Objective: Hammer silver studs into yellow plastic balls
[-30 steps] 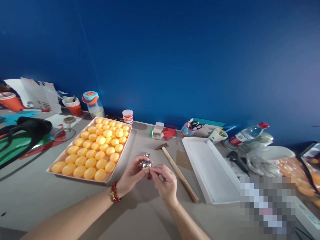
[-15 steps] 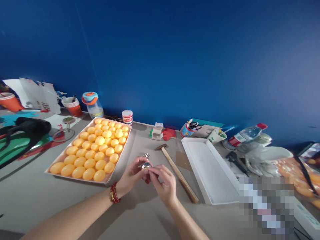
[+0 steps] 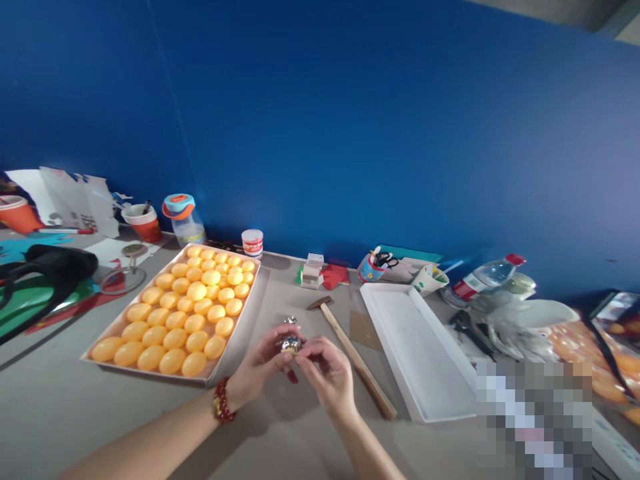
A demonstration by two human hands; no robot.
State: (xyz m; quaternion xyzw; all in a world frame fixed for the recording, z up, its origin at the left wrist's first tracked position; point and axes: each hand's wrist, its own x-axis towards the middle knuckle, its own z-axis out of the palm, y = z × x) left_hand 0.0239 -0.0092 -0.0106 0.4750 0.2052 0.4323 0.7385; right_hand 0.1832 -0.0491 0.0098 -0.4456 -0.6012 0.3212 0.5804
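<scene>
My left hand (image 3: 263, 360), with a dark red bead bracelet (image 3: 223, 401) at its wrist, holds a small shiny silver ball (image 3: 291, 345) in its closed fingers. My right hand (image 3: 327, 373) meets it from the other side, thumb and forefinger pinched together at the ball's edge; whether something thin sits in that pinch is too small to tell. Just beyond the fingers shows a smaller shiny silver piece (image 3: 291, 320). To the right of my hands a hammer (image 3: 357, 357) with a wooden handle lies on the grey table (image 3: 280, 440).
A shallow box of orange balls (image 3: 173, 327) stands at the left. On the right are a white tray (image 3: 425, 360), a plastic bottle (image 3: 485, 279) and a black-handled tool (image 3: 470, 333). Along the blue wall stand a lidded jar (image 3: 185, 220), a white tub (image 3: 253, 243) and a pen cup (image 3: 373, 267).
The view has tilted up a little, so the table things sit lower. The silver ball shows more of its round face between my fingers; both hands stay together on it.
</scene>
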